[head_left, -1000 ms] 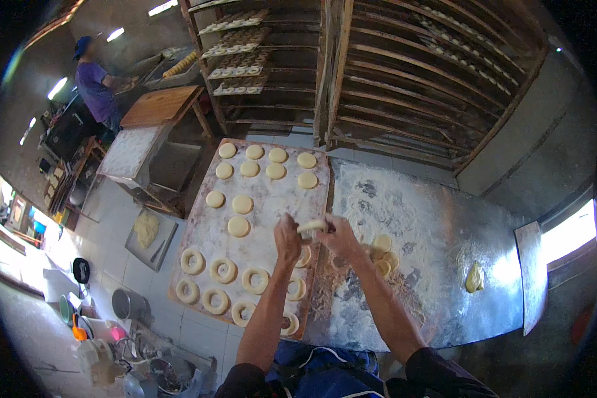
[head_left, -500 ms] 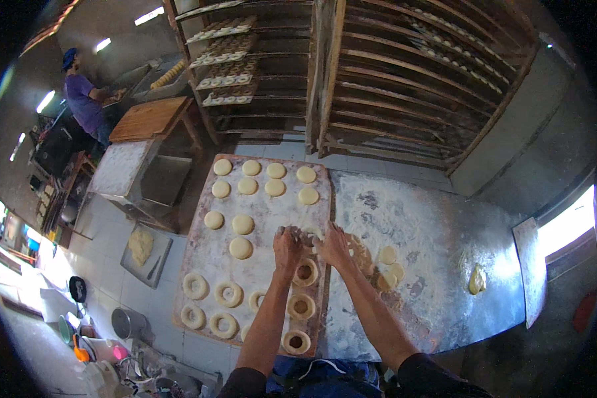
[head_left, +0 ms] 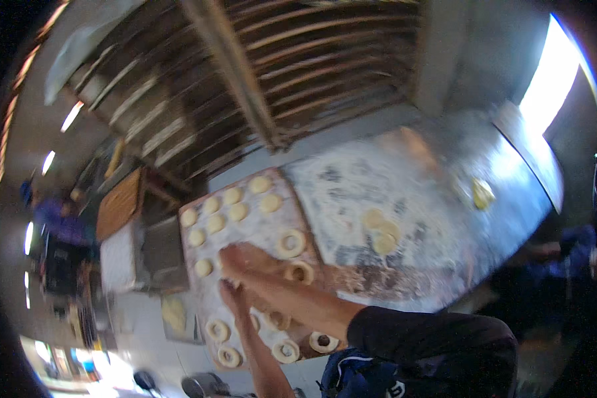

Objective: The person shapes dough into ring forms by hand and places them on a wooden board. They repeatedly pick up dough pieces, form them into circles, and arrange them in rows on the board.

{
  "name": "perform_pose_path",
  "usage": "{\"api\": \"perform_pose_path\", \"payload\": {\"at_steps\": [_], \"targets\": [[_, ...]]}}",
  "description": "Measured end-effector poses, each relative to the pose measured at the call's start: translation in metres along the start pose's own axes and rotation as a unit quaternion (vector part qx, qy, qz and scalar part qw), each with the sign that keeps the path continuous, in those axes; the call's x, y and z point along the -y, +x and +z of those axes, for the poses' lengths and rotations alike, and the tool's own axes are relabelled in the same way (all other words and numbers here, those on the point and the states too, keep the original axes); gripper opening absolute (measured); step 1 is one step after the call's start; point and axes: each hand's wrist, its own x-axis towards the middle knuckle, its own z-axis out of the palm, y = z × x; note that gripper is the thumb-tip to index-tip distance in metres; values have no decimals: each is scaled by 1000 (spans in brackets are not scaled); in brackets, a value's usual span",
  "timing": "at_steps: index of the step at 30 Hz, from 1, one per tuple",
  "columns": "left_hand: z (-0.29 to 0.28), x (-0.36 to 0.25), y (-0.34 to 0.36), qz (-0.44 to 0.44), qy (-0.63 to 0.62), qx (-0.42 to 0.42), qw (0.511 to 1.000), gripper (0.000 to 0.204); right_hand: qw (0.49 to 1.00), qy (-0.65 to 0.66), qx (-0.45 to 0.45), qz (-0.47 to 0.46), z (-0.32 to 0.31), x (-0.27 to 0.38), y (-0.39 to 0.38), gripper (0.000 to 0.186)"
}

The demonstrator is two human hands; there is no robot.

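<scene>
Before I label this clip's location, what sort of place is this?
Most likely a bakery: dough rings and dough rounds on a board, a flour-dusted table beside it, a wooden rack beyond.

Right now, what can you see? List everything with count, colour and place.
Board: one, floury white, centre
Dough discs: at least nine, cream, board's far part
Dough rings: at least seven, cream, board's near and right parts
Floured table: one, grey, right of the board
Flat dough pieces: about three, cream, on the floured table
Dough lump: one, yellow, floured table's right part
Slatted racks: at least two, brown, back
Tray: one, grey, floor at left
Dough mass: one, pale, in the tray
Co-worker: one, purple top, far left, blurred
Bright openings: two, white, upper right and lower left
Left hand: one, bare, over the board
Right hand: one, bare, beside the left
</scene>
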Motion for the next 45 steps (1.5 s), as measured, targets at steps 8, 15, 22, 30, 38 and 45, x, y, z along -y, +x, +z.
{"api": "perform_pose_path", "payload": {"at_steps": [8,15,22,30,38,45], "targets": [[0,-106,-81,-157,-221,73,960,38,869,475,-128,-46,-67,-99,-94,32],[143,-216,-162,5,-211,328,921,48,962,118,-91,229,-190,-305,-299,37],[187,-256,-211,137,-107,282,944,42,928,-153,-112,322,-184,-355,-330,37],[218,-296,-245,-87,-336,295,890,31,882,401,-146,199,-222,-322,-370,18],[217,-332,-286,-80,-293,249,920,21,884,432,-125,129,-241,-331,-399,35],[242,-330,-313,-303,-674,204,642,36,911,399,72,73,-269,-343,-416,50]]}}
